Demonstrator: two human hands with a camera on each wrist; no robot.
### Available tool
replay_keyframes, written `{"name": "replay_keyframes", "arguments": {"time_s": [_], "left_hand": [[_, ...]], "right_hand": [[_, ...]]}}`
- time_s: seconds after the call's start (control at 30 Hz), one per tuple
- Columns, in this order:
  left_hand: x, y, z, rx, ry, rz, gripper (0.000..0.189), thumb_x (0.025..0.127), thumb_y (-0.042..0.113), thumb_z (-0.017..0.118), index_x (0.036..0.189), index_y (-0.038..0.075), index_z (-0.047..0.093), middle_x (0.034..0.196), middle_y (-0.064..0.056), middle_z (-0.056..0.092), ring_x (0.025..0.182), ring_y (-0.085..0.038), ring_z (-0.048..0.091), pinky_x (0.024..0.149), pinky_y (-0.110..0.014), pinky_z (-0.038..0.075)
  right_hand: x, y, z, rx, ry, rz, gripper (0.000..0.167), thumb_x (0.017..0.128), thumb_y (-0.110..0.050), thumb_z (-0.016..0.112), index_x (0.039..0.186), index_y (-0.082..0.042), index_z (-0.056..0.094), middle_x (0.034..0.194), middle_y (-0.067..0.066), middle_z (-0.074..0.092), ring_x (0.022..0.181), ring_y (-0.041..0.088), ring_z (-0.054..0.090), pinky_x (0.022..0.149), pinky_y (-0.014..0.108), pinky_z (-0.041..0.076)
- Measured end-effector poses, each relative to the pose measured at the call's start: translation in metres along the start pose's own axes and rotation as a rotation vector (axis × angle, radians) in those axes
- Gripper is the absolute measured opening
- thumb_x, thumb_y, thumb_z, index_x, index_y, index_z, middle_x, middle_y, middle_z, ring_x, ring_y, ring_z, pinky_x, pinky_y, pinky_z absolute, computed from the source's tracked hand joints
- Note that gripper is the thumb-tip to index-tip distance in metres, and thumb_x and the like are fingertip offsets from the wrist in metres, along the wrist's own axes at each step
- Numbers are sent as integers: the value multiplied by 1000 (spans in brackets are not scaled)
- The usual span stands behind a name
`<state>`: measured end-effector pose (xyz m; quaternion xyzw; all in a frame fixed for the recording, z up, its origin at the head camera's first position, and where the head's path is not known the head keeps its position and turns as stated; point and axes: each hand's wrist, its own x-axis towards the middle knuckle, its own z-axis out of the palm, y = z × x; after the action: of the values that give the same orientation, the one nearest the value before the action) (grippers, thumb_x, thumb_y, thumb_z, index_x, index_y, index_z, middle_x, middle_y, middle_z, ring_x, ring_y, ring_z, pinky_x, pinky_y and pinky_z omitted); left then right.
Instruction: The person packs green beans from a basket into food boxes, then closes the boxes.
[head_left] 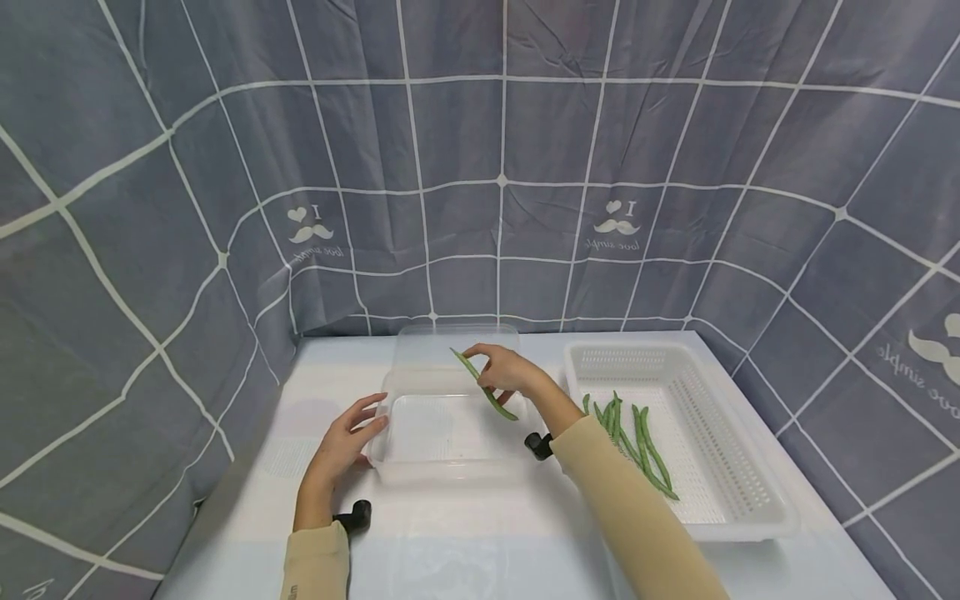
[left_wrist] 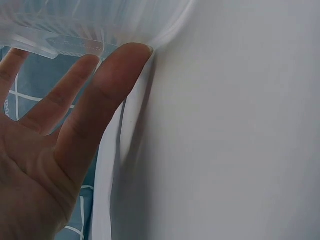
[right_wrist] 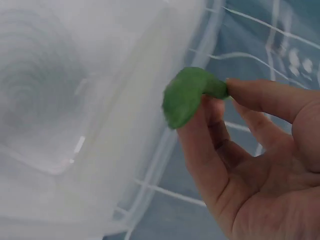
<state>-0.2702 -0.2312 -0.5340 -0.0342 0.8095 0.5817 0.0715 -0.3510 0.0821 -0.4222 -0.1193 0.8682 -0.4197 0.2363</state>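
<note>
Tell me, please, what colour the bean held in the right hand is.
The bean is green, clearest in the right wrist view.

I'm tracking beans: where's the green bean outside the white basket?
Just below the head view's centre, the right hand pinches the green bean over the clear container, left of the white basket.

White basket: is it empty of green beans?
No, several green beans lie in the white basket, partly behind the right sleeve.

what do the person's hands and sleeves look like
The left hand and right hand wear no gloves. The left sleeve and right sleeve are beige; the left has small dark lettering. A small black device sits at each wrist.
</note>
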Motion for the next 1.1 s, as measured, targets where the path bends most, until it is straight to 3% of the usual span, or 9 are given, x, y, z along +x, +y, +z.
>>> {"name": "replay_keyframes", "arguments": {"time_s": [0.27,0.47,0.67,0.9,1.1], "left_hand": [[2,-2,1,-1,0,7,55,106,39,67,157,30,50,168,-25,37,151,-54,42,68,-38,61],[1,-2,1,-9,-2,8,56,105,39,67,157,29,50,169,-25,37,150,-54,43,67,-38,61],[0,-2,1,1,-5,17,56,105,40,67,158,30,49,169,-24,37,150,-53,44,67,-37,59],[-1,-1,0,0,-8,16,55,106,39,67,158,31,49,169,-24,37,150,-52,44,67,-37,59],[1,-1,0,-5,-5,7,56,105,39,67,157,31,50,168,-23,38,149,-51,45,67,-37,59]], "right_hand": [[17,8,28,-231,-98,92,63,93,10,63,148,-21,60,98,13,64,82,22,64,61,38,64],[19,9,39,-339,-165,136,58,95,10,61,144,-21,63,112,15,66,90,25,67,67,42,65],[18,4,46,-434,-226,156,55,97,9,56,142,-21,64,117,14,64,88,25,66,72,44,65],[19,4,53,-511,-258,157,59,96,13,49,143,-20,64,152,19,48,72,18,54,79,46,66],[18,2,51,-499,-256,147,58,97,12,48,142,-21,65,147,18,51,72,18,56,76,44,66]]}}
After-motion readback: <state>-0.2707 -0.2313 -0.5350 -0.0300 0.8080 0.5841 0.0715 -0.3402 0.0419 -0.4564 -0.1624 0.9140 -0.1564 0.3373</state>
